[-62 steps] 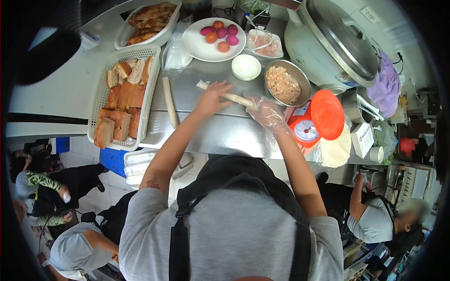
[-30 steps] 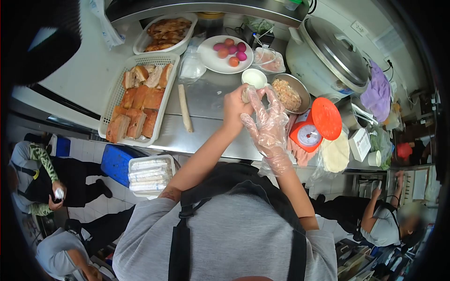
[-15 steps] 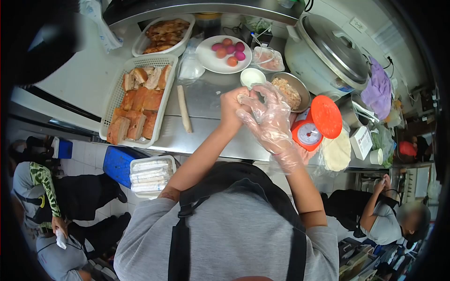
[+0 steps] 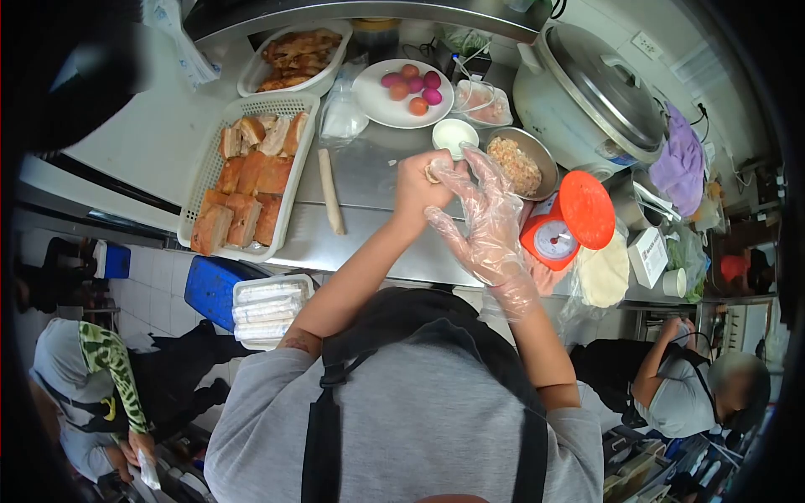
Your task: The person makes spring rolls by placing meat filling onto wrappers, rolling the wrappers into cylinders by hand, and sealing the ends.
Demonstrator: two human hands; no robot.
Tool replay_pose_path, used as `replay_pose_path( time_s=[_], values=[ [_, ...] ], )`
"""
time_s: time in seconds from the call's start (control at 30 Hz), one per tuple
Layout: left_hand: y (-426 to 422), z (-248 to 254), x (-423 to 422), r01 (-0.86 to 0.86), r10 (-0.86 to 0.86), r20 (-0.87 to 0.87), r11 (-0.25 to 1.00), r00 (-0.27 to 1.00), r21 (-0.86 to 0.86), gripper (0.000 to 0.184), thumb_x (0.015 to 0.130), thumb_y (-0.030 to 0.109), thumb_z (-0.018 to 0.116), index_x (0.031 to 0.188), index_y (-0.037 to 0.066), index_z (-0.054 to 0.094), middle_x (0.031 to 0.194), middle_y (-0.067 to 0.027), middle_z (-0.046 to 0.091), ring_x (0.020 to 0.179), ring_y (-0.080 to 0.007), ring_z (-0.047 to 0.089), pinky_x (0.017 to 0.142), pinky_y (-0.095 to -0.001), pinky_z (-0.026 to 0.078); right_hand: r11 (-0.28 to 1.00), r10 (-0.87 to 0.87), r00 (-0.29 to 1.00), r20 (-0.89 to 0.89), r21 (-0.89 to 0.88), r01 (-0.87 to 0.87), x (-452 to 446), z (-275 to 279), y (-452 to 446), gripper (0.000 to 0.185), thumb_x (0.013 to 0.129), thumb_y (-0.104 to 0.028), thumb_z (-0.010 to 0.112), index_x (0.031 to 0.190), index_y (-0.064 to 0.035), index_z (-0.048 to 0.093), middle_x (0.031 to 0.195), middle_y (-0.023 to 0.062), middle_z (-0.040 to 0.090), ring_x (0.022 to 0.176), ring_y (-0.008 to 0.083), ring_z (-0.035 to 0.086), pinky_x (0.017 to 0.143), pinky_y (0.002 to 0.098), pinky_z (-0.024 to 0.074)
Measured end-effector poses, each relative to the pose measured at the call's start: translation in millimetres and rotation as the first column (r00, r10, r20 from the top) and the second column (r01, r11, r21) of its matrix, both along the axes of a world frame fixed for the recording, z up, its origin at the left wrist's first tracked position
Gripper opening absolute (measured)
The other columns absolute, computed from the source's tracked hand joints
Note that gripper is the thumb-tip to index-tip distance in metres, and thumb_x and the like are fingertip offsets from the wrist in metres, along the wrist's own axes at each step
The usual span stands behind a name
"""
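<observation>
Steel table, kitchen: pale stick lying to the left; metal bowl with minced mix beyond the hands. Left hand, bare: closed round a pale piece, one end showing. Right hand, plastic-gloved: fingers spread beside that fist. Handling, judged: light, even grip; loose glove film kept from snagging. Unclear: the piece's length, material, contact with gloved fingertips.
</observation>
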State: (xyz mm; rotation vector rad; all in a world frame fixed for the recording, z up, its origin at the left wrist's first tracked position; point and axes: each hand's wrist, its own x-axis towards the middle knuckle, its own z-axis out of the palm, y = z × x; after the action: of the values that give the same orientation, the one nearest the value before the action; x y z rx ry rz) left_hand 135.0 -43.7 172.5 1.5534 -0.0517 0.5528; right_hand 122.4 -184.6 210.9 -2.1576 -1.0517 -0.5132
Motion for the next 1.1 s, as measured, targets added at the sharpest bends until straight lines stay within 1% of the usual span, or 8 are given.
replay_pose_path(
  time_s=[0.27, 0.37, 0.47, 0.5, 0.6, 0.7, 0.87, 1.1],
  values=[
    [10, -20, 10, 0.084, -0.084, 0.024, 0.996, 0.996, 0.003, 0.030, 0.078, 0.003, 0.069, 0.061, 0.005, 0.045, 0.057, 0.0051, 0.040, 0.061, -0.0034, 0.036, 0.050, -0.0276, 0.031, 0.985, 0.013, 0.999, 0.040, -0.173, -0.006, 17, 19, 0, 0.045, 0.080, -0.043, 0.079, 0.116, -0.0171, 0.071, 0.144, 0.0217, 0.050, 0.132, 0.0443, 0.047, 0.111, 0.0561, 0.0351],
    [11, -3, 2, 0.216, -0.218, -0.037, 0.975, 0.975, -0.047, 0.033, 0.082, 0.005, 0.069, 0.060, 0.006, 0.045, 0.056, 0.0070, 0.043, 0.061, -0.0018, 0.041, 0.050, -0.0265, 0.033, 0.991, 0.090, 0.996, -0.022, -0.098, -0.092, 31, 31, -4, 0.044, 0.075, -0.044, 0.084, 0.108, -0.0163, 0.075, 0.137, 0.0195, 0.054, 0.128, 0.0423, 0.050, 0.108, 0.0550, 0.0379],
    [16, 13, -2, 0.356, -0.402, -0.137, 0.894, 0.905, -0.272, 0.035, 0.086, 0.011, 0.070, 0.060, 0.006, 0.048, 0.058, 0.0075, 0.048, 0.061, -0.0012, 0.046, 0.051, -0.0261, 0.037, 0.996, 0.088, 0.994, -0.062, 0.027, -0.087, 37, 45, -3, 0.047, 0.071, -0.043, 0.087, 0.107, -0.0163, 0.076, 0.131, 0.0161, 0.057, 0.125, 0.0401, 0.052, 0.106, 0.0533, 0.0403],
    [26, 12, 1, 0.460, -0.504, -0.155, 0.853, 0.850, -0.248, 0.026, 0.090, 0.015, 0.070, 0.069, 0.003, 0.060, 0.065, 0.0063, 0.057, 0.065, -0.0023, 0.052, 0.056, -0.0255, 0.042, 0.997, 0.082, 0.995, -0.064, 0.013, -0.081, 37, 48, -2, 0.048, 0.070, -0.043, 0.088, 0.108, -0.0165, 0.076, 0.130, 0.0152, 0.057, 0.125, 0.0392, 0.052, 0.105, 0.0527, 0.0410],
    [22, 12, -3, 0.386, -0.411, -0.101, 0.900, 0.906, -0.202, 0.017, 0.089, 0.016, 0.069, 0.081, 0.001, 0.069, 0.074, 0.0045, 0.063, 0.071, -0.0028, 0.054, 0.061, -0.0259, 0.046, 0.993, 0.111, 0.992, -0.063, -0.031, -0.113, 35, 43, 1, 0.045, 0.071, -0.041, 0.088, 0.106, -0.0168, 0.075, 0.131, 0.0135, 0.057, 0.126, 0.0378, 0.051, 0.105, 0.0515, 0.0411],
    [33, 5, -1, 0.476, -0.499, -0.121, 0.861, 0.858, -0.179, 0.014, 0.088, 0.014, 0.069, 0.089, 0.000, 0.071, 0.080, 0.0040, 0.065, 0.075, -0.0032, 0.056, 0.066, -0.0258, 0.047, 0.987, 0.153, 0.985, -0.078, -0.036, -0.156, 34, 41, 2, 0.042, 0.072, -0.040, 0.088, 0.105, -0.0170, 0.075, 0.132, 0.0135, 0.057, 0.129, 0.0383, 0.050, 0.107, 0.0517, 0.0402],
    [32, 5, -1, 0.489, -0.499, -0.047, 0.862, 0.866, -0.137, 0.012, 0.090, 0.010, 0.066, 0.091, -0.001, 0.071, 0.076, 0.0069, 0.060, 0.072, -0.0014, 0.051, 0.060, -0.0237, 0.042, 0.985, 0.168, 0.981, -0.100, -0.029, -0.172, 33, 44, 2, 0.037, 0.074, -0.040, 0.087, 0.100, -0.0166, 0.076, 0.135, 0.0141, 0.056, 0.134, 0.0406, 0.046, 0.111, 0.0528, 0.0362],
    [33, -1, 2, 0.518, -0.530, -0.086, 0.846, 0.844, -0.125, 0.016, 0.088, 0.010, 0.061, 0.092, -0.002, 0.071, 0.075, 0.0072, 0.059, 0.071, -0.0012, 0.050, 0.060, -0.0240, 0.043, 0.945, 0.155, 0.988, -0.024, -0.287, -0.155, 37, 56, 4, 0.042, 0.079, -0.053, 0.079, 0.094, -0.0132, 0.077, 0.137, 0.0164, 0.055, 0.141, 0.0455, 0.037, 0.116, 0.0573, 0.0283]
  ],
)
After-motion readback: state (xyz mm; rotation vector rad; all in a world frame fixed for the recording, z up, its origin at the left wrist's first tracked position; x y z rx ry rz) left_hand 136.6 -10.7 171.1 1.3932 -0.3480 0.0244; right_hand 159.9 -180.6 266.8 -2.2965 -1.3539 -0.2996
